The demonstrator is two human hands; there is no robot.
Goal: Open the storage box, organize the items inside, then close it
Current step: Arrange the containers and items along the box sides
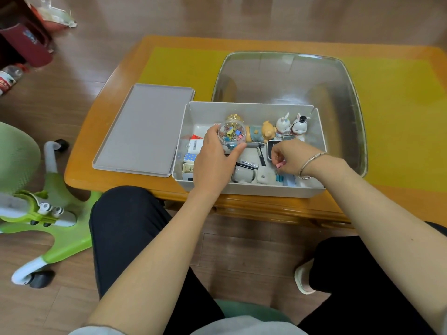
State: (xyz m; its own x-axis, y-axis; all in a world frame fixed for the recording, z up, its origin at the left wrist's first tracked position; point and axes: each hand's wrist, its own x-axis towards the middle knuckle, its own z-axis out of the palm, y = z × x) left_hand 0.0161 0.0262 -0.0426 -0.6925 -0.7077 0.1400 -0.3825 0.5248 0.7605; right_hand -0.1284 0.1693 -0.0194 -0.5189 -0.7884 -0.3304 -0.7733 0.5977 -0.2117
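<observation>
Wooden surface [101,151], box [249,189] open: I'm sorting, left hand [212,160] gripping jar [231,134], right hand [290,158] pinching pink clip [280,164], which I'd drop into the jar.

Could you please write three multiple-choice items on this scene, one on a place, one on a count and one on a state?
1. Where does the lid lie?
A. On the table, left of the box
B. On the box
C. On the floor

2. How many white rabbit figurines stand in the box?
A. One
B. Two
C. Four

3. What is the left hand doing?
A. Resting flat on the table
B. Holding a clear jar of clips
C. Gripping the lid

Answers: 1 A, the lid lies flat beside the box's left wall. 2 B, two stand side by side at the back right. 3 B, its fingers curl round the jar.
</observation>
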